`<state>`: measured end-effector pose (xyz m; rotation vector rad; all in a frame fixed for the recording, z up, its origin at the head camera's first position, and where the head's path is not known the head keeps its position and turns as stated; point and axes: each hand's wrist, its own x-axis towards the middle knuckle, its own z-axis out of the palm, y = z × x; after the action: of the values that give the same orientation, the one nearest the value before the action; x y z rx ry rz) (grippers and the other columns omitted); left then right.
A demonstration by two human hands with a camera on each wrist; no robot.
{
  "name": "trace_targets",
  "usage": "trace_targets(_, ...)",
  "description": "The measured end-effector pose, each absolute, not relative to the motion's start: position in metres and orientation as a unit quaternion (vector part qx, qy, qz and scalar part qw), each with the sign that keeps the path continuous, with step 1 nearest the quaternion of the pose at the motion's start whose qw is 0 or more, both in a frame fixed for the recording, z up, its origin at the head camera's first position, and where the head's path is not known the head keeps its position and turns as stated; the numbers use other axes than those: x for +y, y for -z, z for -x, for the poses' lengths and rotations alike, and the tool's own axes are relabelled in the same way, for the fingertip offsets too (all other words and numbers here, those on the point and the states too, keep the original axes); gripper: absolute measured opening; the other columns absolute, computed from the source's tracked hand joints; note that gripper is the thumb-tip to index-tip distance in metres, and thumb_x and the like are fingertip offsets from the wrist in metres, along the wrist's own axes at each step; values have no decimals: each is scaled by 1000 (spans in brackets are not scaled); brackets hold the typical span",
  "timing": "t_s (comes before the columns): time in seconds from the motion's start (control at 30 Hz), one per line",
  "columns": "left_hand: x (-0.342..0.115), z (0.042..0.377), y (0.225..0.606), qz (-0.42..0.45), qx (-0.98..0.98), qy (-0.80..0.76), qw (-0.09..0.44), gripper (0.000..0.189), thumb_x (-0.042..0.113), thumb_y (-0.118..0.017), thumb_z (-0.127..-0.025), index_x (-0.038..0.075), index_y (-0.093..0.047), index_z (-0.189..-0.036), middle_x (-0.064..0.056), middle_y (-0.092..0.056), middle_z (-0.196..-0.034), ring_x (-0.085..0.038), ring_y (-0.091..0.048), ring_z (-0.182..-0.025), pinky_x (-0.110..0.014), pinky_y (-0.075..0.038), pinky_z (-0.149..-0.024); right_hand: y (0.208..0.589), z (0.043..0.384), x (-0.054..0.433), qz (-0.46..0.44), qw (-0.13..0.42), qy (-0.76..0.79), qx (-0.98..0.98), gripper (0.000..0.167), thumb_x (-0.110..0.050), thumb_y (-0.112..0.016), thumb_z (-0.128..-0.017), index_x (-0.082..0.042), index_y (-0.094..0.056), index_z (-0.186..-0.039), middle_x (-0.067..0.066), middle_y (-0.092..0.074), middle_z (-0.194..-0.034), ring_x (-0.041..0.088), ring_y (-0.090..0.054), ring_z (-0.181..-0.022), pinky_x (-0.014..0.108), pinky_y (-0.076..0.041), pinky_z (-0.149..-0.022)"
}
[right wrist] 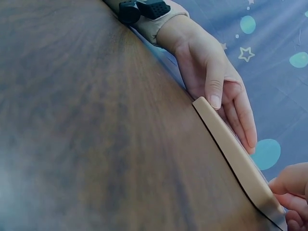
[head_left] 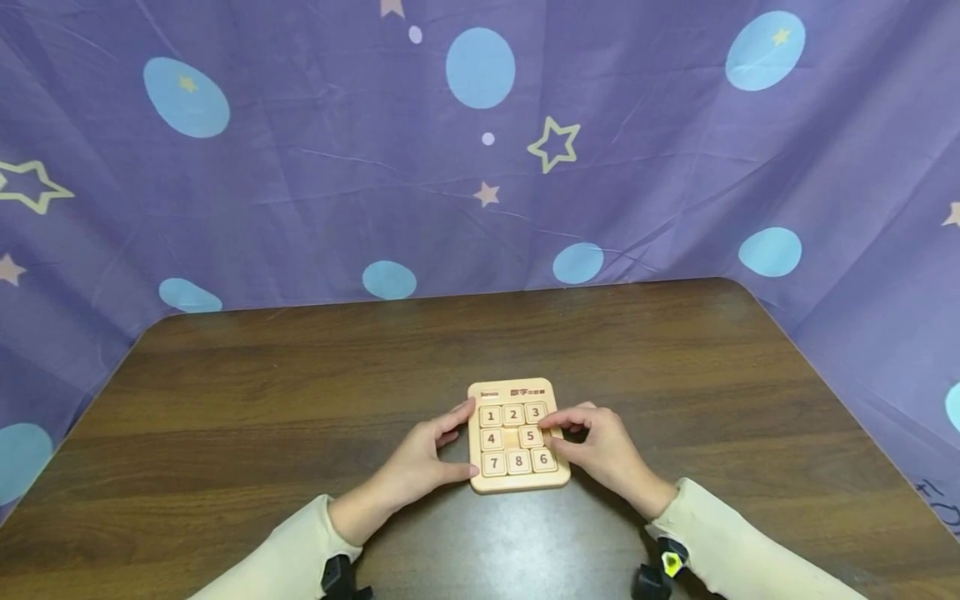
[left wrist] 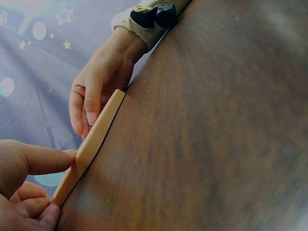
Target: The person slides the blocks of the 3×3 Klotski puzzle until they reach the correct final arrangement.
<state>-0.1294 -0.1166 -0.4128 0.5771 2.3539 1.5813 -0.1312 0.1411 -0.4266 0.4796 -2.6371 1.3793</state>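
Note:
A pale wooden number slide puzzle (head_left: 517,485) lies flat on the table. Its rows read 1-2-3, then 4 and 5, then 7-8-6. The 5 tile (head_left: 530,437) stands partway between the right and middle columns, with a gap between it and the 4 tile (head_left: 492,439). My left hand (head_left: 416,462) touches the frame's left edge, index finger near the top and thumb near the bottom corner. My right hand (head_left: 600,446) reaches over the right edge, its index fingertip and thumb at the right side of the 5 tile.
The puzzle rests on a dark wood-grain table (head_left: 300,375). A purple curtain (head_left: 337,167) with stars and blue circles hangs behind and beside it. Black devices (head_left: 339,575) are strapped at both wrists over pale sleeves (head_left: 277,554).

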Motion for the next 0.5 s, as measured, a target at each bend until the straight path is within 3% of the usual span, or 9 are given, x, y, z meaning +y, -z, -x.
trace_targets(0.5, -117, 129, 413, -200, 805, -546, 119, 79, 0, -76, -71, -7, -38, -139, -21, -35, -146, -33, -34, -135, -44, -35, -109, 425, 133, 135, -174, 47, -467, -866, 23, -3, -76, -71, -14, -76, -91, -5, -69, -85, 9, -53, -77, 22, -47, -69)
